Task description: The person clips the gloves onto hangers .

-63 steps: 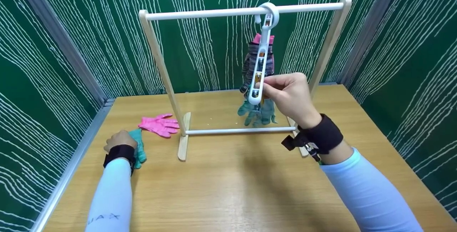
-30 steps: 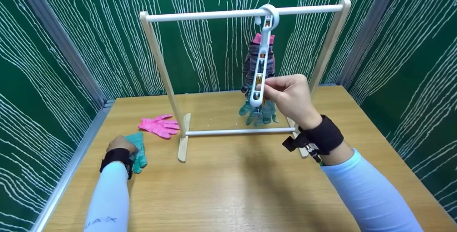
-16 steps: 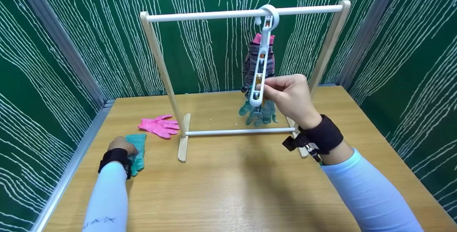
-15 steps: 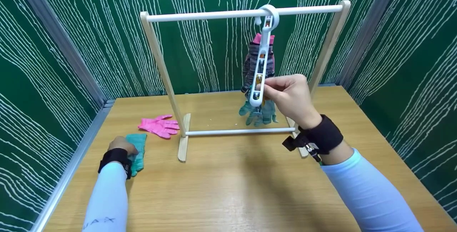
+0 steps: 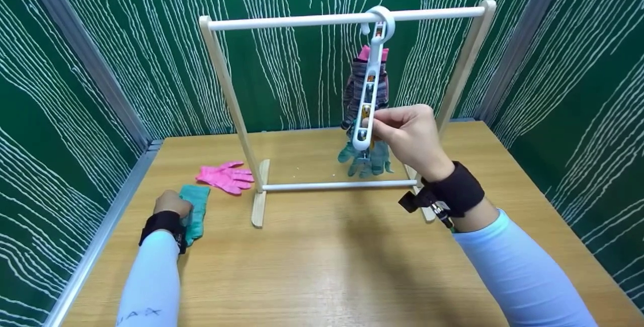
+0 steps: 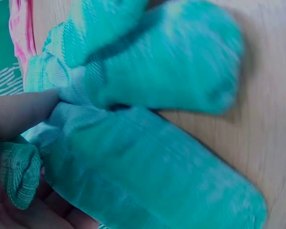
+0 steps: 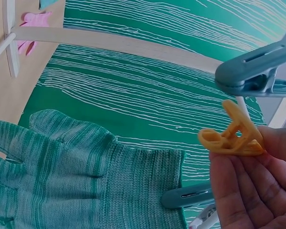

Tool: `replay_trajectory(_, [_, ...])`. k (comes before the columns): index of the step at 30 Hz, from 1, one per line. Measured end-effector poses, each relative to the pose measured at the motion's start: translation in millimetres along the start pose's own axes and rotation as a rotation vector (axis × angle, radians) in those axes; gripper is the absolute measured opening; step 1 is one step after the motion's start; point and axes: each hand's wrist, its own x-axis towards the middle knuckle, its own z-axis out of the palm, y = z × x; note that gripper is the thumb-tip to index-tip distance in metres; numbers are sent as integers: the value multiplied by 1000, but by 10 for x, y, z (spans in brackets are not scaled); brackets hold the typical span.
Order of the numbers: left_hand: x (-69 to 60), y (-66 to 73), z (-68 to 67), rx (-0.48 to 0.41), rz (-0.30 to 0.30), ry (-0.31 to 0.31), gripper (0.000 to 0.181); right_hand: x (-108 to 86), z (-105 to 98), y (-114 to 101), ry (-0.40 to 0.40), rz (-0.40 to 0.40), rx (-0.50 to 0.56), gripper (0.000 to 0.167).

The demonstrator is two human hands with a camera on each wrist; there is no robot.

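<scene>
At the table's left, my left hand [image 5: 172, 203] pinches a green knit glove [image 5: 197, 211] at its edge. The left wrist view shows my thumb on top of the glove [image 6: 157, 167] and fingers beneath it. My right hand [image 5: 410, 136] pinches a yellow clothespin [image 7: 233, 136] on the white clip hanger [image 5: 363, 115]. The hanger hooks over the rack's top bar [image 5: 302, 21]. Another green glove [image 7: 86, 171] hangs from a blue-grey clothespin [image 7: 188, 195]. Farther along, a dark striped glove [image 5: 354, 90] hangs, with pink cloth [image 5: 363, 53] at its top.
A pink glove [image 5: 226, 178] lies flat on the wooden table [image 5: 302, 266], beside the rack's left foot [image 5: 259, 206]. The rack's lower bar [image 5: 337, 185] runs just above the table. Green walls with white streaks [image 5: 271, 75] enclose the table behind and at the sides.
My left hand has shifted the green glove slightly nearer and rightward over two seconds; more of its cuff shows now. My right hand keeps its place at the hanger.
</scene>
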Motion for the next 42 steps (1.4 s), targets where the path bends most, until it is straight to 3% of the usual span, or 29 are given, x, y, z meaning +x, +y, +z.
replay_trajectory(3, [293, -190, 92, -13, 5, 20, 26, 2, 1, 1, 7, 0, 1, 10])
replay_trajectory(5, [367, -240, 109, -33, 2, 33, 30, 2, 3, -4, 13, 1, 2, 11])
replay_trajectory(7, [290, -185, 88, -41, 4, 77, 35, 3, 7, -9, 18, -1, 2, 11])
replay_trajectory(12, [-128, 109, -61, -85, -3, 113, 29, 2, 4, -9, 17, -10, -7, 10])
replay_trajectory(14, [-288, 223, -123, -116, -16, 83, 31, -1, -1, -10, 12, -7, -9, 10])
replay_trajectory(17, [-383, 281, -159, -120, -1, 80, 48, -1, -8, -5, 0, 1, -5, 10])
replay_trajectory(27, [-334, 279, -199, -195, 89, 140, 45, 2, -15, -8, -7, 0, -12, 10])
replay_trajectory(35, [-400, 430, -186, -270, 127, 196, 44, 11, -7, -6, 1, -4, -24, 11])
replay_trajectory(42, [-444, 548, -201, -268, 240, 280, 37, 19, 7, 7, 18, -16, -26, 10])
